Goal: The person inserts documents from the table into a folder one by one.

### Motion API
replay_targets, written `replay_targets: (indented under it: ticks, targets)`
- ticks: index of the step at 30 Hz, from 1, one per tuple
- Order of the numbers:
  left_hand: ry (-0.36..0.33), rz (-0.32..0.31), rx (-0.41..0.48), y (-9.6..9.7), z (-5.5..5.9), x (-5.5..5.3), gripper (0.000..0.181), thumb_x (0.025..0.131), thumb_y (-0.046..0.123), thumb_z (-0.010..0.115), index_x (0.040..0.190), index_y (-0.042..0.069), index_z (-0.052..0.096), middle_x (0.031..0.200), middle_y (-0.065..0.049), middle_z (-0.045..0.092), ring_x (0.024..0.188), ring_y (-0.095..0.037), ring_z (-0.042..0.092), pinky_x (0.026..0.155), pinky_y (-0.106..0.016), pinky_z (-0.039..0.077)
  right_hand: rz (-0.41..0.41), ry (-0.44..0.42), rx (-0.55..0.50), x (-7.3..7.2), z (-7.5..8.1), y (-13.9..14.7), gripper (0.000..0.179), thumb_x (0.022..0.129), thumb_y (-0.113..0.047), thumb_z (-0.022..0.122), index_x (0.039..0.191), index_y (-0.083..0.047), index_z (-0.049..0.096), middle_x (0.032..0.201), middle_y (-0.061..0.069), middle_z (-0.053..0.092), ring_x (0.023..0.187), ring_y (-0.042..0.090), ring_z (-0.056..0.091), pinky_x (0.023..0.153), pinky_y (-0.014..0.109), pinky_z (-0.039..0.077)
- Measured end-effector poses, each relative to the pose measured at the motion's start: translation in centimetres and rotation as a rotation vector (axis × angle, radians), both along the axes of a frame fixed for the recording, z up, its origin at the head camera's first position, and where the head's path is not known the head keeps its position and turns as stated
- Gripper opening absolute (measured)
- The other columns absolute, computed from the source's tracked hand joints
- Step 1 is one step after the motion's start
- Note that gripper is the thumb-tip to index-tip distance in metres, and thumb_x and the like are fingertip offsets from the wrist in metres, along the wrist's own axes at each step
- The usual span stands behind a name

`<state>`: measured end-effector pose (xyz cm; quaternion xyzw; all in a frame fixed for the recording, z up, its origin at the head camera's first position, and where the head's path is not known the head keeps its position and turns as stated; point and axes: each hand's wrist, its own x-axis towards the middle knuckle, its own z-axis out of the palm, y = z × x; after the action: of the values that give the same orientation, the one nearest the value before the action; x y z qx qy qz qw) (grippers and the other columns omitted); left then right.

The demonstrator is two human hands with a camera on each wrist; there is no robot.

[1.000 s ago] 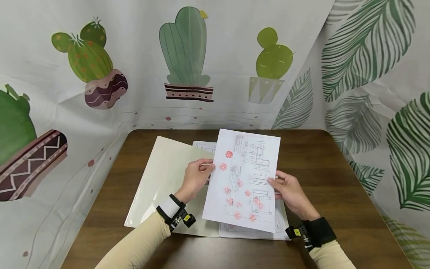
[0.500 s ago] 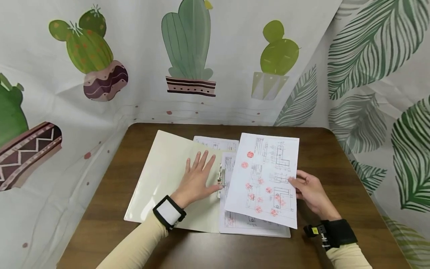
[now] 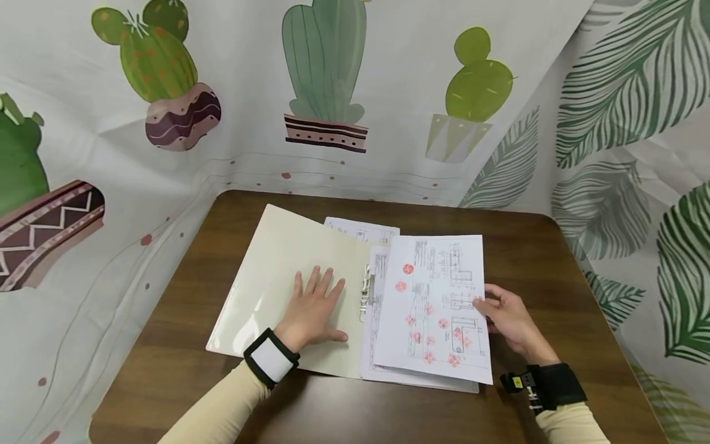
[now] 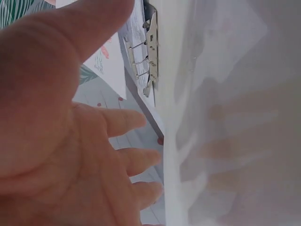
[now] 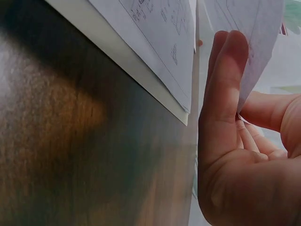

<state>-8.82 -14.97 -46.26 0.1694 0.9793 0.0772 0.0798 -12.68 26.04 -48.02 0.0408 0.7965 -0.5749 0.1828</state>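
Observation:
A cream ring binder (image 3: 277,265) lies open on the table, its metal clip (image 3: 365,293) along the spine. My left hand (image 3: 312,314) is over the inside of the left cover, fingers spread and straight. In the left wrist view the fingers (image 4: 136,160) are close to the glossy cover; whether they touch it I cannot tell. My right hand (image 3: 513,320) pinches the right edge of a printed drawing sheet (image 3: 432,308) with red stamps, between thumb and fingers. That sheet is raised over the stack of papers (image 3: 373,345) on the binder's right side.
Another drawing sheet (image 3: 363,230) sticks out from behind the binder at the top. The brown wooden table (image 3: 183,296) carries everything. A white curtain (image 3: 244,117) printed with cacti and leaves hangs behind and at the sides.
My left hand has let go of the stamped sheet and moved left, spreading over the cover. My right hand has carried the sheet to the right, then lowered it nearer the stack.

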Motion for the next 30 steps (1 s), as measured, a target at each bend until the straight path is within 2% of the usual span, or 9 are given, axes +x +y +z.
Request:
replay_targets:
  ticks: [7,18,30]
  targets:
    - [-0.015,0.029,0.004,-0.2,-1.2,0.9,0.11,0.07,0.063,0.086,0.156,0.007,0.043,0.164,-0.025,0.029,0.153,-0.049,0.016,0.117,-0.072,0.008,0.038,-0.028,-0.004,-0.1,-0.6,-0.4,0.049,0.107,-0.014,0.054,0.152,0.0,0.041,0.12,0.023,0.071,0.09,0.028,0.074,0.069,0.042,0.061]
    - [-0.001,0.05,0.029,-0.6,-2.3,1.1,0.109,0.072,0.063,0.085,0.156,0.007,0.043,0.164,-0.026,0.027,0.152,-0.051,0.015,0.116,-0.073,0.007,0.048,-0.034,0.005,-0.2,-1.2,-1.3,0.048,0.107,-0.014,0.054,0.151,0.0,0.041,0.118,0.022,0.072,0.088,0.029,0.074,0.069,0.043,0.06]
    - [-0.006,0.062,0.051,-0.8,-2.4,1.1,0.106,0.073,0.06,0.086,0.155,0.007,0.044,0.164,-0.027,0.027,0.152,-0.052,0.014,0.116,-0.073,0.008,0.056,-0.041,0.024,-0.1,-1.6,-2.8,0.045,0.106,-0.013,0.055,0.149,-0.001,0.044,0.114,0.02,0.074,0.087,0.029,0.073,0.07,0.044,0.06]
